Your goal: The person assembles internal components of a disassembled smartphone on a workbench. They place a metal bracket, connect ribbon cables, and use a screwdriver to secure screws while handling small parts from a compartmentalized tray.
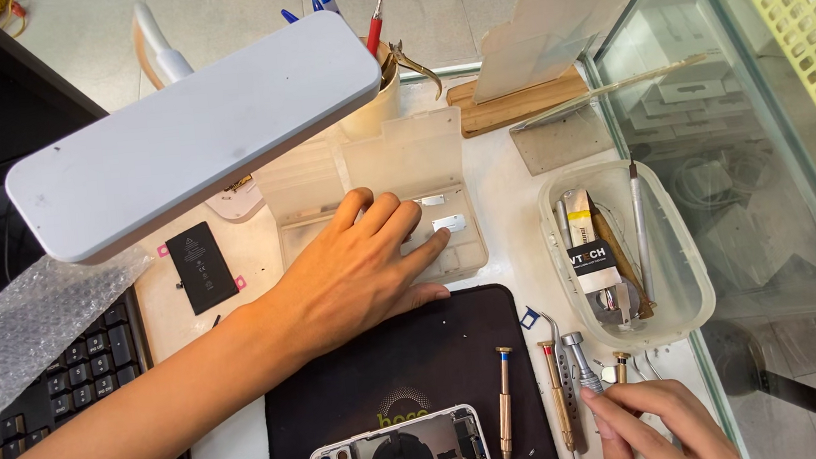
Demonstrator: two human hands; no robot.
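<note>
My left hand (352,269) reaches across the desk and lies flat with spread fingers on a clear plastic compartment box (469,254). Its forefinger tip is beside a small metal plate (450,223) in one compartment, and the box lid (402,156) stands open behind. At the bottom right, my right hand (656,424) pinches the lower end of a silver-headed screwdriver (580,357). An opened phone (403,456), its insides showing, lies on a black mat (409,348) between my hands. Two thin gold screwdrivers (506,398) (557,394) rest on the mat's right edge.
A white desk lamp head (193,130) hangs over the left of the desk. A black phone battery (202,267), bubble wrap (32,321) and a keyboard (48,389) lie left. A clear tub of tools (687,274), a pen cup (373,105) and a glass case (763,129) stand right.
</note>
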